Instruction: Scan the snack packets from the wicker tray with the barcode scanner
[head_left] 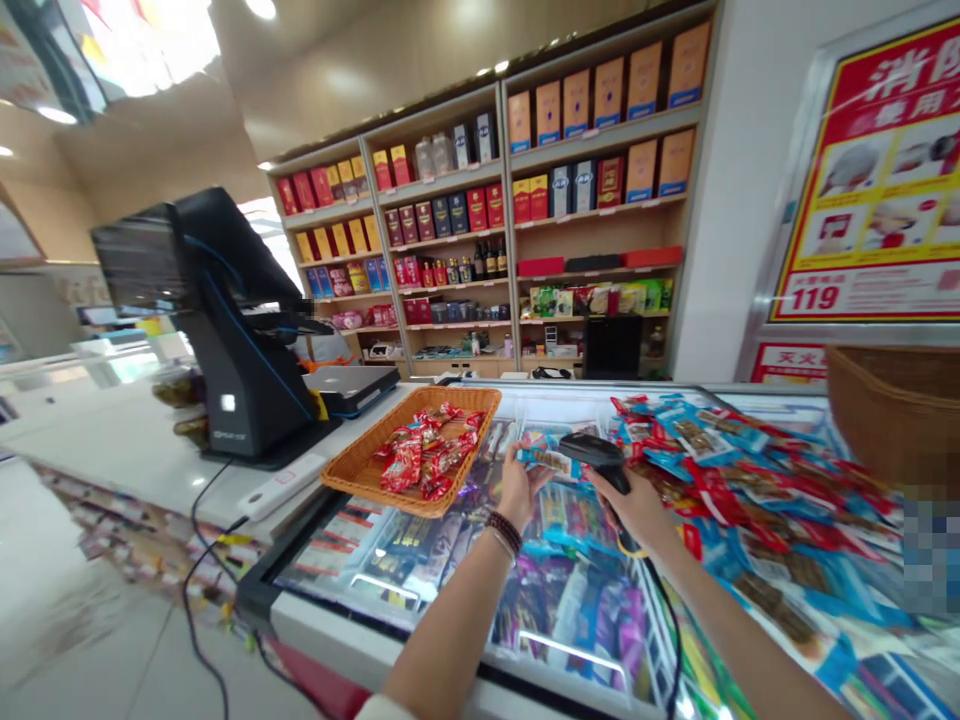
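Over the glass-topped freezer [360,640], my left hand [517,490] is closed on a small blue snack packet [553,460] with brown contents showing. My right hand [637,510] grips a black handheld barcode scanner [596,455], its head close above the packet. A cable [671,610] runs down from the scanner's handle. To the left, an orange wicker basket [337,478] holds several red-wrapped snack packets [420,450]. On the right, a large heap of red and blue snack packets [720,450] spreads over the freezer top, near my right hand.
A black checkout terminal [247,350] stands on the white counter [97,430] at left, with a flat scale [352,385] behind it. Loose cables [187,560] hang over the counter's edge. A brown woven basket [892,420] sits at far right. Stocked shelves [510,225] line the back wall.
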